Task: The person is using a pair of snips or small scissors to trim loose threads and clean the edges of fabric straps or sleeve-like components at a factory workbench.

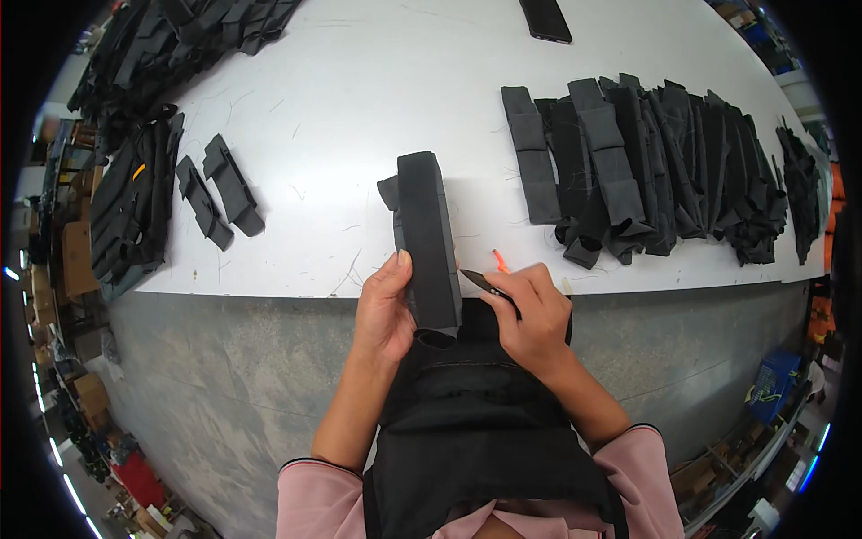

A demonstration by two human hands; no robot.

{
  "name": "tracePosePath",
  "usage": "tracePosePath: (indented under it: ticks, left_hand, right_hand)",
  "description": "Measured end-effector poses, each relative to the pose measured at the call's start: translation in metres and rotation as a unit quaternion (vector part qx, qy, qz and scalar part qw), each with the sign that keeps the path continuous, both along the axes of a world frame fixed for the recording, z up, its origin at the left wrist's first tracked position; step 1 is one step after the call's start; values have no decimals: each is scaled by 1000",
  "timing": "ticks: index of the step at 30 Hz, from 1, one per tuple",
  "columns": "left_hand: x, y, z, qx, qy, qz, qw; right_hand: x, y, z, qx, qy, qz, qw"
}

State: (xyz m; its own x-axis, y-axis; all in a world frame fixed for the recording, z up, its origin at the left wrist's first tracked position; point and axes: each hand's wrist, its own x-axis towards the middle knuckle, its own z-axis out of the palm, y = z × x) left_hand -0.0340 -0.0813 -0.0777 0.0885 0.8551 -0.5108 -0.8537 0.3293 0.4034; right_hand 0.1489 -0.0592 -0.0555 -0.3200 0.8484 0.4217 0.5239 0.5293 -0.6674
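Note:
My left hand (386, 304) is closed on the left edge of a long, dark grey fabric piece (429, 238), thumb on top. The piece is held lengthwise over the table's near edge. Its near end shows a rolled opening, and a small flap sticks out on its upper left. In my right hand (532, 319) are small thread snips (480, 283) with dark pointed blades, their tips close to the fabric's right edge. Whether they touch it I cannot tell. An orange strip (500, 260) shows just beyond the right hand.
The white table (323, 117) carries a row of dark fabric pieces (664, 171) on the right and two similar pieces (232, 184) on the left. Heaped black fabric (171, 54) lies far left, with a black bag (135, 202) nearer. A phone (546, 20) rests at the back.

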Motion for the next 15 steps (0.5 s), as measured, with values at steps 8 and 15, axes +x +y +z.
tracePosePath:
  ticks: [8,15]
  left_hand:
    - [1,2,3,-8,30,-15,999]
    - [-3,-3,1,-28,11,2,1000]
  right_hand:
    - [-2,-3,4,-27,-12,-1,1000]
    - [-10,0,6,-156,84,10,984]
